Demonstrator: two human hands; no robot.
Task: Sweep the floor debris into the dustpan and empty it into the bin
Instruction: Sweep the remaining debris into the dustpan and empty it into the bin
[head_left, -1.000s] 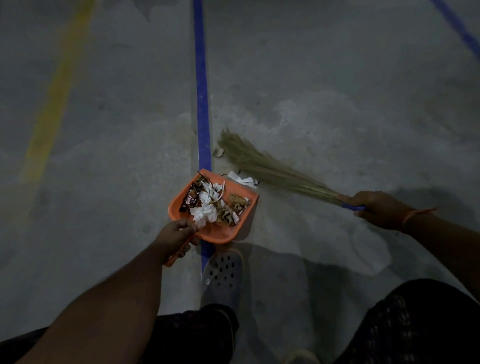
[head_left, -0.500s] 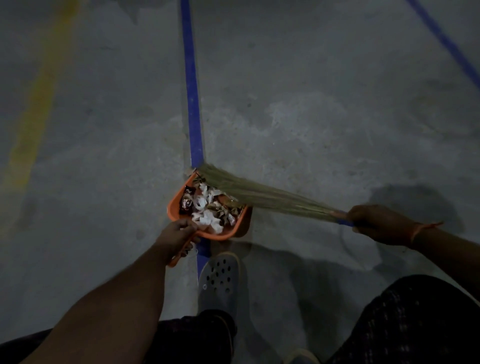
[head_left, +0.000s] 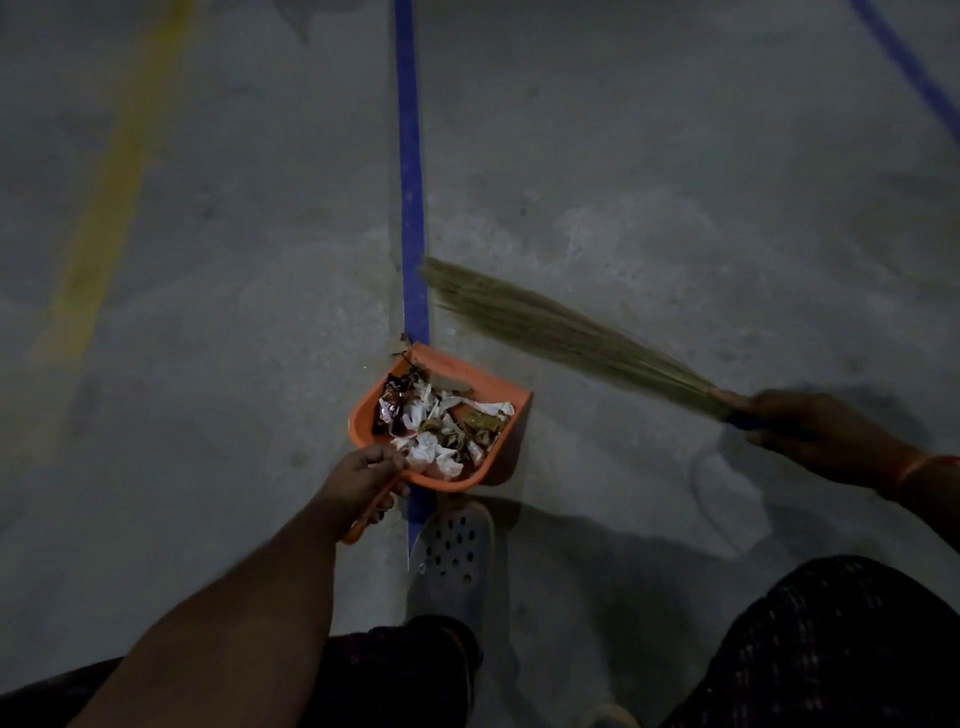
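left hand fingers curl round the orange plastic dustpan handle, mostly hidden; crumpled paper and wrapper debris fills it, frame centre. blurred right hand grips the straw broom, right of the blue floor line.

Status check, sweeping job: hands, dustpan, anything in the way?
Left hand grips dustpan handle; right hand grips broom. Dustpan on the floor, loaded with debris. Broom's bristles beyond the pan's mouth. Bin not in view; nothing blocking.
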